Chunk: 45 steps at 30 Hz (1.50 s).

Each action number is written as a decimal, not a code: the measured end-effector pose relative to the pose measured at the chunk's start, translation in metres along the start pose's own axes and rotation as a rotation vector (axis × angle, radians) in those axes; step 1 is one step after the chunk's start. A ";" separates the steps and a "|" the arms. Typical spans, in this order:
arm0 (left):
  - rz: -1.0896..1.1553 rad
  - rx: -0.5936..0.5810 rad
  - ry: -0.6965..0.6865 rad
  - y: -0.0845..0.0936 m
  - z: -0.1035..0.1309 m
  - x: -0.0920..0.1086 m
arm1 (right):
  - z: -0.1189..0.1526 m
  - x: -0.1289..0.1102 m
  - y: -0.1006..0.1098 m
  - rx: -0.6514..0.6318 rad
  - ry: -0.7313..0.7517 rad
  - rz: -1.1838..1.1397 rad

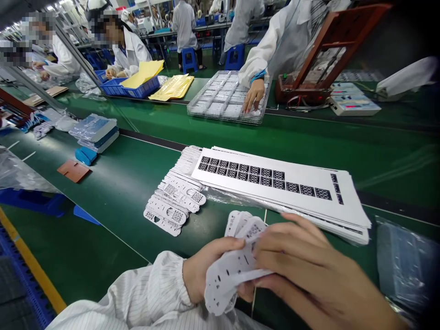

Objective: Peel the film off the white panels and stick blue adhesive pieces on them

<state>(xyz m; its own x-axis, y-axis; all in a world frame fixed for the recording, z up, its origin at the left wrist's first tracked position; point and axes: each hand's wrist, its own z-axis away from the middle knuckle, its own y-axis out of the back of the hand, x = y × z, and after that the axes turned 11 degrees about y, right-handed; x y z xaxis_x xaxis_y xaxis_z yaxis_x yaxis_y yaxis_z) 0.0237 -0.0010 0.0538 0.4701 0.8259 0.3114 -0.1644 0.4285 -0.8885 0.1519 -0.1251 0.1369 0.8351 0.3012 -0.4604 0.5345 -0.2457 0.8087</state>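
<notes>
A fanned bundle of white die-cut pieces with rounded ends (223, 277) is held above the green bench. My left hand (206, 261) grips the bundle from the left, thumb on top. Over its right side, my right hand (309, 266) is closed with its fingers on the pieces, slightly blurred. Small slots and dark printed marks show on the pieces. Beyond my hands lies a spread row of similar white pieces (173, 197). Touching that row, a stack of white printed sheets (275, 183) bears rows of black labels.
On the right lies a plastic-wrapped block (405, 261). Toward the left are a brown pad (74, 170), a blue object (85, 156) and wrapped stacks (94, 130). Across the bench, a co-worker's hand (254, 95) rests over a clear compartment tray (213, 107) beside a brown press (309, 78).
</notes>
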 end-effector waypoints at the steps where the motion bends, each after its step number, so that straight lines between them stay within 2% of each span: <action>1: 0.060 -0.035 -0.009 0.003 0.003 0.000 | 0.007 0.007 0.005 -0.032 -0.026 0.012; 3: 0.168 -0.088 -0.064 0.007 0.009 -0.001 | 0.022 0.026 0.013 -0.098 -0.094 0.064; 5: 0.218 -0.119 -0.133 0.010 0.013 -0.003 | 0.029 0.052 0.014 -0.083 -0.181 0.098; 8: 0.228 -0.170 -0.192 0.008 0.015 -0.005 | 0.022 0.096 0.003 0.136 -0.477 0.177; 10: 0.221 -0.200 -0.211 0.004 0.014 -0.006 | 0.012 0.125 -0.011 0.296 -0.606 0.304; 14: 0.207 -0.235 -0.201 0.001 0.013 -0.006 | 0.004 0.165 -0.039 0.387 -0.697 0.433; 18: 0.219 -0.250 -0.205 0.002 0.014 -0.005 | 0.010 0.174 -0.050 0.402 -0.699 0.489; 25: 0.262 -0.212 -0.197 0.001 0.014 -0.004 | 0.012 0.170 -0.048 0.435 -0.653 0.490; 30: 0.280 -0.166 -0.250 0.002 0.013 -0.002 | 0.013 0.170 -0.053 0.496 -0.621 0.402; 34: 0.255 -0.043 -0.309 0.003 0.013 -0.001 | 0.012 0.170 -0.046 0.611 -0.656 0.255; 36: 0.226 0.016 -0.333 0.001 0.014 -0.001 | 0.010 0.160 -0.037 0.710 -0.702 0.163; 38: 0.198 0.052 -0.365 -0.003 0.015 -0.001 | 0.007 0.137 -0.026 0.801 -0.735 0.075; 41: 0.144 0.077 -0.417 -0.014 0.013 0.000 | -0.001 0.079 -0.008 0.828 -0.672 -0.119; 43: 0.085 0.092 -0.451 -0.022 0.012 0.000 | -0.009 0.036 -0.001 0.765 -0.491 -0.502; 44: 0.059 0.103 -0.465 -0.026 0.011 0.001 | -0.013 0.017 0.001 0.739 -0.320 -0.637; 45: 0.037 0.121 -0.471 -0.029 0.012 0.001 | -0.017 0.001 0.001 0.694 -0.249 -0.733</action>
<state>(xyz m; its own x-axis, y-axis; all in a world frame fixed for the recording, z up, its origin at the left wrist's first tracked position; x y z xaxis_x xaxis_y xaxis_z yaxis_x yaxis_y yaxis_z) 0.0190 -0.0084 0.0840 0.0234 0.9054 0.4240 -0.2861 0.4125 -0.8649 0.1507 -0.1091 0.1434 0.2359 0.4113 -0.8805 0.8136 -0.5791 -0.0526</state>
